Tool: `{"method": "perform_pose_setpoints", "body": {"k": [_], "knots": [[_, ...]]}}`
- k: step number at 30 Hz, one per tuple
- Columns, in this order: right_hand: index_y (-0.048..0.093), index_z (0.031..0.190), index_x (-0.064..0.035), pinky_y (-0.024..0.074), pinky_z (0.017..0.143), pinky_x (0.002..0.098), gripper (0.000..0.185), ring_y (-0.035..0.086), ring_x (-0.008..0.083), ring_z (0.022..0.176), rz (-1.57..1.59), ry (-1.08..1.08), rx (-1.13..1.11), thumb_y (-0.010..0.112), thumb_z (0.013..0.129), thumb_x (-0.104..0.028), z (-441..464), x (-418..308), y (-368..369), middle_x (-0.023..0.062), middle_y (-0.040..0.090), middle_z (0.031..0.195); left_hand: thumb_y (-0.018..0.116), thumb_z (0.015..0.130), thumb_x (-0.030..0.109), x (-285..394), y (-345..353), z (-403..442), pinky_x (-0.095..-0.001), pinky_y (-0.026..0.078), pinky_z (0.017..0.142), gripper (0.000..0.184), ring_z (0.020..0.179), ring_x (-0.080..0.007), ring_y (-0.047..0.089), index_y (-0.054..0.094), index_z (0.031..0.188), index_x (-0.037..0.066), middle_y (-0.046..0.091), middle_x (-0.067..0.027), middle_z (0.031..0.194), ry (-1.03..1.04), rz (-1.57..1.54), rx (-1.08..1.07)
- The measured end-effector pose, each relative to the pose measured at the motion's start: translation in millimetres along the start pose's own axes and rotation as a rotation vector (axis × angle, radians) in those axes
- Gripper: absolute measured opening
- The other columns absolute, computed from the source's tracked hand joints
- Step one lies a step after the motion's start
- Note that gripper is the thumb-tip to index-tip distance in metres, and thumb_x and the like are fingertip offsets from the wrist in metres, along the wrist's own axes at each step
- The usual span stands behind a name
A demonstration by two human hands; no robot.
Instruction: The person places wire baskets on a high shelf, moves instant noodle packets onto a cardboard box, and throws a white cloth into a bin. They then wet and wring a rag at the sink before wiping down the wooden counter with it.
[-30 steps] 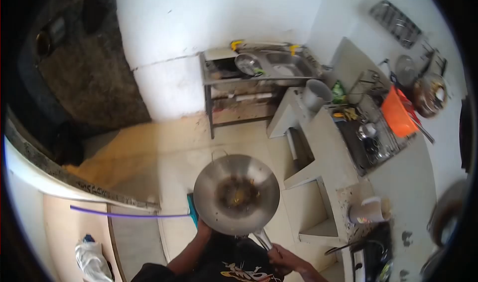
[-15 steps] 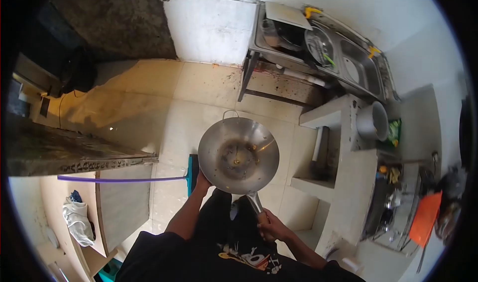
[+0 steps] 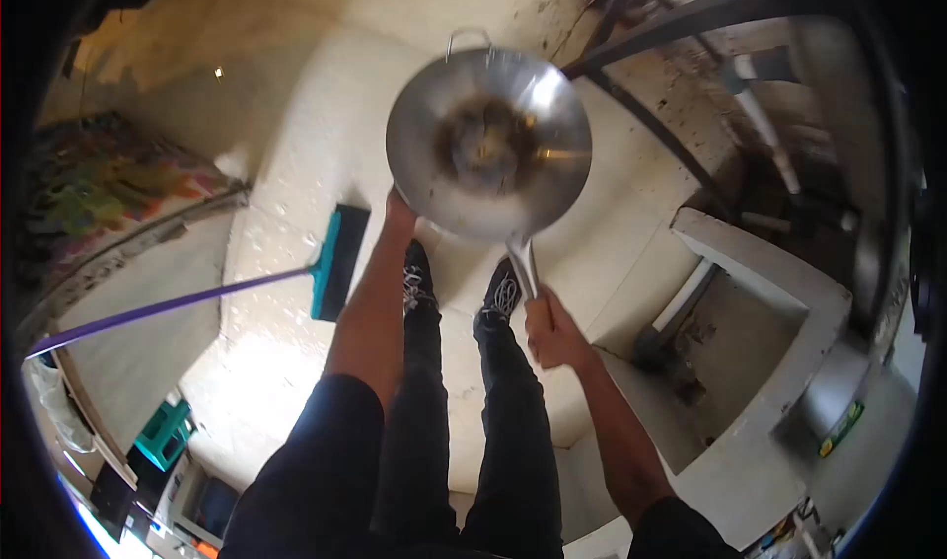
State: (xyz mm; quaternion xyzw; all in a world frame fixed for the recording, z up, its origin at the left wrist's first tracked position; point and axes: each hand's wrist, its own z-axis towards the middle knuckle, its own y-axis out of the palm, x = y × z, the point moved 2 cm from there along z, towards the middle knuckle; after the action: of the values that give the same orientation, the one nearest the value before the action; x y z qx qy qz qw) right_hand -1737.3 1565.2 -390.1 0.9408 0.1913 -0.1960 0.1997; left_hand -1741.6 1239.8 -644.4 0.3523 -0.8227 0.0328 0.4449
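A steel wok (image 3: 419,140) is held out over the floor, its inside facing up. Brownish residue and small yellowish bits mark its bottom. My right hand (image 3: 555,330) is closed around the wooden grip of its handle (image 3: 523,263). At the wok's near left edge, my left hand (image 3: 399,212) holds it from the side and below; the fingers are hidden by the wok. A small loop handle (image 3: 469,36) stands on the far rim.
A teal-headed broom or squeegee (image 3: 340,261) with a purple pole lies to the left. On the right are a white counter structure (image 3: 760,258) and a dark metal stand leg (image 3: 661,135). A green stool-like item (image 3: 163,433) is at lower left. My shoes (image 3: 500,291) are below the wok.
The view has tilted down and turned toward the stand, so the sink basins have left the picture. The wok sits farther out from my body, still in both hands, and my legs now show.
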Motion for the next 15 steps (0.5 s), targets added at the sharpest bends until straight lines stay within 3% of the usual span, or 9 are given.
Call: {"method": "perform_pose_setpoints", "body": {"k": [1, 3, 8, 11, 15], "knots": [[0.006, 0.152, -0.0188, 0.0495, 0.048, 0.0328, 0.085, 0.058, 0.0171, 0.056, -0.021, -0.025, 0.011, 0.054, 0.086, 0.004, 23.7, -0.4, -12.9, 0.0084, 0.056, 0.081, 0.055, 0.092, 0.018, 5.4, 11.3, 10.7, -0.0298, 0.049, 0.076, 0.038, 0.094, -0.0177, 0.062, 0.053, 0.126, 0.003, 0.064, -0.0059, 0.109, -0.040, -0.178, 0.003], [0.009, 0.152, -0.0157, 0.0491, 0.047, 0.0329, 0.084, 0.057, 0.0168, 0.055, -0.053, -0.047, 0.022, 0.054, 0.084, 0.006, 58.4, 1.0, -33.3, 0.0085, 0.055, 0.081, 0.055, 0.091, 0.017, -17.8, 9.9, 43.1, -0.0283, 0.049, 0.074, 0.038, 0.093, -0.0159, 0.061, 0.053, 0.127, 0.004, 0.063, -0.0049, 0.108, 0.037, -0.013, 0.030], [0.014, 0.150, -0.0166, 0.0488, 0.047, 0.0307, 0.082, 0.055, 0.0148, 0.056, -0.118, -0.070, 0.025, 0.053, 0.082, 0.006, 100.3, -12.1, -45.5, 0.0072, 0.053, 0.083, 0.055, 0.092, 0.017, -27.5, 20.6, 72.0, -0.0327, 0.050, 0.078, 0.037, 0.100, -0.0170, 0.059, 0.051, 0.127, 0.006, 0.060, -0.0062, 0.117, 0.034, -0.291, -0.058], [0.015, 0.150, -0.0131, 0.0491, 0.048, 0.0310, 0.082, 0.055, 0.0148, 0.054, -0.132, -0.110, 0.020, 0.054, 0.081, 0.006, 117.4, -21.4, -44.3, 0.0072, 0.054, 0.079, 0.056, 0.094, 0.021, -23.9, 16.2, 86.1, -0.0389, 0.049, 0.096, 0.040, 0.113, -0.0224, 0.057, 0.047, 0.131, 0.009, 0.056, -0.0068, 0.126, -0.089, -0.285, -0.020], [0.017, 0.150, -0.0111, 0.0496, 0.048, 0.0305, 0.081, 0.056, 0.0144, 0.055, -0.170, -0.139, 0.010, 0.055, 0.080, 0.004, 134.2, -23.7, -38.9, 0.0071, 0.055, 0.081, 0.049, 0.097, 0.024, -11.6, 16.1, 82.0, -0.0411, 0.049, 0.095, 0.035, 0.113, -0.0235, 0.057, 0.049, 0.130, 0.013, 0.057, -0.0063, 0.125, -0.217, -0.301, 0.058]]}}
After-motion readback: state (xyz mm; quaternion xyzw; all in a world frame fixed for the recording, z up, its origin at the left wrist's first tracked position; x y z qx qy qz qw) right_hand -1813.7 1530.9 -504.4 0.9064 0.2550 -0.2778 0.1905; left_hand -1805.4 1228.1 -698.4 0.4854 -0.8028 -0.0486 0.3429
